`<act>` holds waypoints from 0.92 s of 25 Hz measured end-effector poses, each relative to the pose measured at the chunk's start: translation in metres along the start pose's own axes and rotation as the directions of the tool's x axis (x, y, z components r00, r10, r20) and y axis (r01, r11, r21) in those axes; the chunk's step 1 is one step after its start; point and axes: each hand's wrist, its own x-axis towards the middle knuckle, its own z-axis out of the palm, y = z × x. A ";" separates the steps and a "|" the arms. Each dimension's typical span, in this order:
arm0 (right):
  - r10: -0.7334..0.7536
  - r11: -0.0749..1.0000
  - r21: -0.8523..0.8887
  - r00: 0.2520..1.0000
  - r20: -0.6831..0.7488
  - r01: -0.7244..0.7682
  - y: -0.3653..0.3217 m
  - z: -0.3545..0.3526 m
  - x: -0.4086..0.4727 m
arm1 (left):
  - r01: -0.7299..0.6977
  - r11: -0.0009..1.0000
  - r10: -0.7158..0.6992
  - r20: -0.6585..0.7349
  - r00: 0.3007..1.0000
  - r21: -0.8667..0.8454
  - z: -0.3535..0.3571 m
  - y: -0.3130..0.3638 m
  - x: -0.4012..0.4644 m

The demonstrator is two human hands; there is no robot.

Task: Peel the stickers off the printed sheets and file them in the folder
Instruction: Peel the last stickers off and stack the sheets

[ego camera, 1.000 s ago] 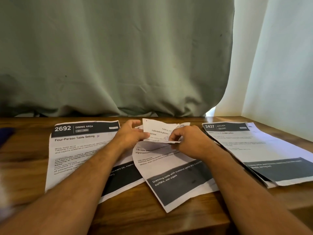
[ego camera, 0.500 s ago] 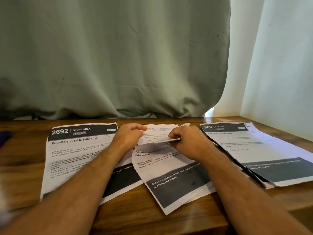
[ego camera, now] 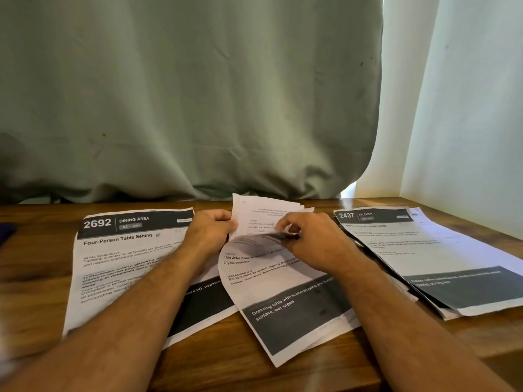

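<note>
A printed sheet point(ego camera: 283, 295) lies at the table's middle with its top edge folded forward. My left hand point(ego camera: 210, 232) grips a small white printed paper point(ego camera: 263, 215) that stands up behind that sheet. My right hand point(ego camera: 311, 241) pinches the folded-over dark top edge of the middle sheet, which is blurred. A sheet headed "2692 Dining Area" point(ego camera: 119, 258) lies flat to the left, partly under my left forearm. I cannot make out a sticker or a folder.
A stack of sheets topped by "2437 Kitchen" point(ego camera: 430, 250) lies at the right of the wooden table point(ego camera: 34, 278). A grey curtain point(ego camera: 184, 94) hangs behind the table. A dark blue object point(ego camera: 5, 232) shows at the left edge.
The small white paper has been raised upright in my left hand. My right hand has pulled the middle sheet's top edge forward and lower. Both hands stay at the sheet's top.
</note>
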 end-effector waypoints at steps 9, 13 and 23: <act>-0.027 1.000 0.012 0.994 -0.106 0.029 -0.003 0.005 0.002 | 0.001 0.995 0.013 0.144 0.989 -0.100 0.002 0.013 -0.017; -0.061 0.998 0.009 0.985 -0.160 0.064 -0.004 0.005 0.001 | -0.001 0.993 0.023 0.183 0.983 -0.121 0.000 0.011 -0.015; -0.138 0.990 0.004 0.978 -0.158 0.140 -0.003 0.004 0.003 | 0.012 0.986 0.030 0.248 0.968 -0.167 0.004 0.009 -0.015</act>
